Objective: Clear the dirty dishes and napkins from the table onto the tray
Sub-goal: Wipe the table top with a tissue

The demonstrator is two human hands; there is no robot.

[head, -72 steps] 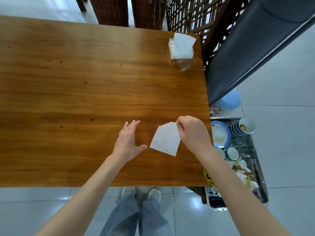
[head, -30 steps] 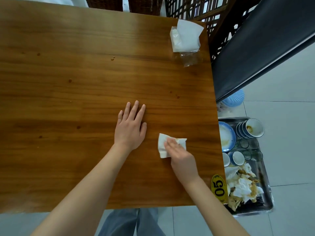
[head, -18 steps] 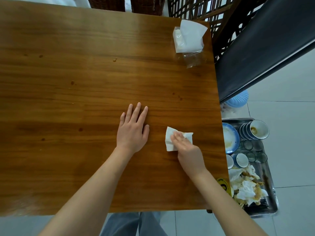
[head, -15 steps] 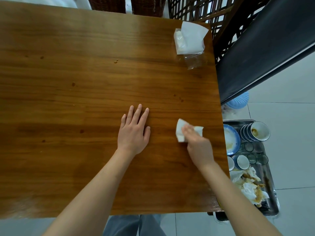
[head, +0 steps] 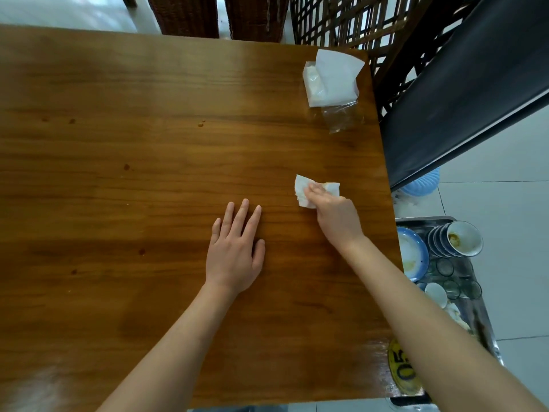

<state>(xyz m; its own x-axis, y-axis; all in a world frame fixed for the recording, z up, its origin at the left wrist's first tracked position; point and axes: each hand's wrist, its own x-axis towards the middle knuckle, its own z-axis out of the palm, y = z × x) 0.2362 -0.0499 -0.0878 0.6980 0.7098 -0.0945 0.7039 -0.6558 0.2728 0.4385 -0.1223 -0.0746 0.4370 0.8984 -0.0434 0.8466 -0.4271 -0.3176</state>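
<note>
You are laying your left hand (head: 234, 257) flat at centre frame; your right hand (head: 334, 217), centre right, is pressing down with fingers extended.

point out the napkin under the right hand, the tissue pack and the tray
napkin (head: 301, 188): head view, its bare left corner
tissue pack (head: 332, 81): head view, middle of white tissue
tray (head: 427, 219): head view, far rim

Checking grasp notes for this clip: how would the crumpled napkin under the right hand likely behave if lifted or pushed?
The napkin looks thin and creased, so probably floppy and very light. Pressed under the right hand, it likely slides easily on the glossy table. Its stained edge suggests dampness; it may tear.
</note>
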